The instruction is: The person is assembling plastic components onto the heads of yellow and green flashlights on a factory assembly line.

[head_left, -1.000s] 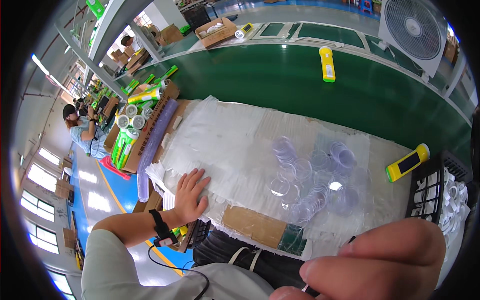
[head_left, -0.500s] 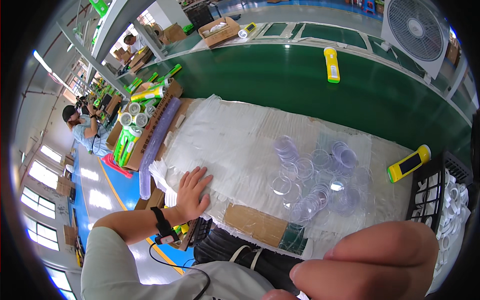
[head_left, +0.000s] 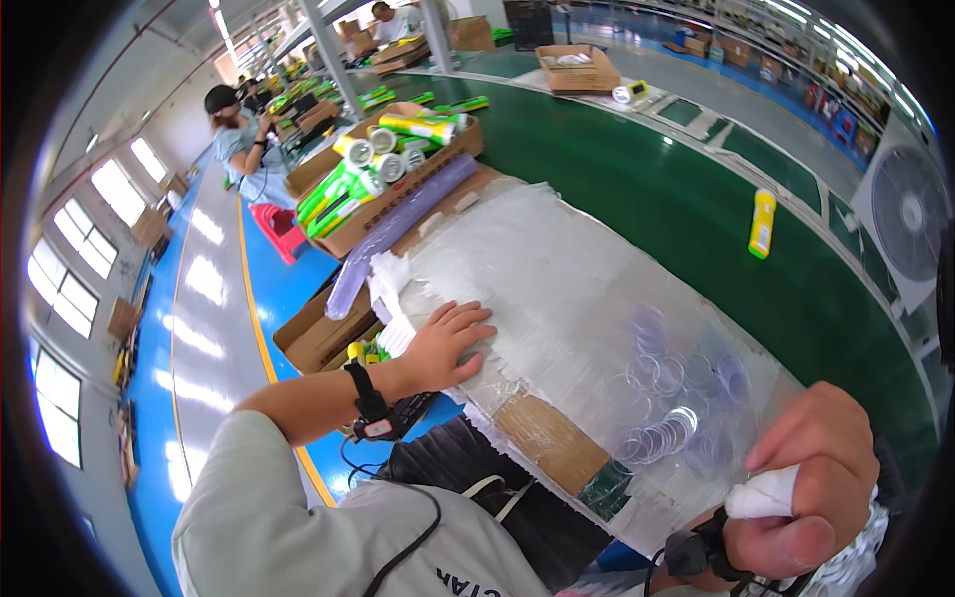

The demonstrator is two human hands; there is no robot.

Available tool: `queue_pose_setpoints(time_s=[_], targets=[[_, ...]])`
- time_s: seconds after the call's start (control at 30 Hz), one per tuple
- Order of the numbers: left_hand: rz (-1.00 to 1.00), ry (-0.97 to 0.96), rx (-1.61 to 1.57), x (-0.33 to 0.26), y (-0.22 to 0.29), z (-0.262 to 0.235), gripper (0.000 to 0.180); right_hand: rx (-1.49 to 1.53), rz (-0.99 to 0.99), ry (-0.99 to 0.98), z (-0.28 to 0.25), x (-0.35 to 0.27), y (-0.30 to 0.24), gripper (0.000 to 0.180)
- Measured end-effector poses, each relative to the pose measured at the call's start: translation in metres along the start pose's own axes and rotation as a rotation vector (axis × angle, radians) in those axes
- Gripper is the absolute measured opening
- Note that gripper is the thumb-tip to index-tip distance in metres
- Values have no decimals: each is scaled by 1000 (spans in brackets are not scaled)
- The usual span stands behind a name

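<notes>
My left hand (head_left: 447, 346) lies flat, fingers spread, on the white film-covered work surface (head_left: 537, 269), near its left edge. Clear round plastic discs (head_left: 662, 433) lie overlapping in loose fanned rows on the right half of that surface. Just right of the discs is my right hand (head_left: 821, 478), raised close to me with its fingers curled. A white piece (head_left: 764, 495) shows among those fingers; whether it is a wrapping on a finger or a held part, I cannot tell.
An open carton (head_left: 398, 204) of green and yellow flashlights stands at the left, with a purple plastic roll (head_left: 398, 234) along its side. A yellow flashlight (head_left: 762, 224) lies on the green belt (head_left: 617, 149). A fan (head_left: 908, 209) stands far right. A person (head_left: 239, 139) works at the left.
The view has swung right and tilted, so things sit differently in the picture. My right hand has drawn back and its fingers have curled. My left hand stays flat on the surface.
</notes>
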State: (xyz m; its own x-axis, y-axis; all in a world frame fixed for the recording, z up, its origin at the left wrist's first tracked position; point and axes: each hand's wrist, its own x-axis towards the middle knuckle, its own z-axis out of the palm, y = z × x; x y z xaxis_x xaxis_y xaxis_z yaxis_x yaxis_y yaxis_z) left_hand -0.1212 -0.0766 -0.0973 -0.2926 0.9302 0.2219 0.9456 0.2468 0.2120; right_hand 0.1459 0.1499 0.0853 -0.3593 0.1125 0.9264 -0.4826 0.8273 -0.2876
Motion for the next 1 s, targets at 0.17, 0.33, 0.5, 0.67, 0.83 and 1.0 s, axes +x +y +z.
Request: queue_pose_setpoints(time_s=[0.17,0.33,0.5,0.67,0.83,1.0], targets=[[-369,587,229,-47,-28,-33,51,-112,49,-8,-1,-4,-6,58],[-1033,810,-182,-106,-152,-39,73,-125,69,80,-3,-3,-9,49],[-802,353,-315,-116,-156,-47,78,-188,136,-3,-6,2,-17,49],[-890,294,-217,-93,-152,-64,68,-202,130,67,-16,0,-17,49],[-653,152,142,-58,-134,-98,58,-192,135,111,-15,1,-15,49],[-734,246,255,-41,-152,-77,55,-177,127,52,-22,3,-16,49]])
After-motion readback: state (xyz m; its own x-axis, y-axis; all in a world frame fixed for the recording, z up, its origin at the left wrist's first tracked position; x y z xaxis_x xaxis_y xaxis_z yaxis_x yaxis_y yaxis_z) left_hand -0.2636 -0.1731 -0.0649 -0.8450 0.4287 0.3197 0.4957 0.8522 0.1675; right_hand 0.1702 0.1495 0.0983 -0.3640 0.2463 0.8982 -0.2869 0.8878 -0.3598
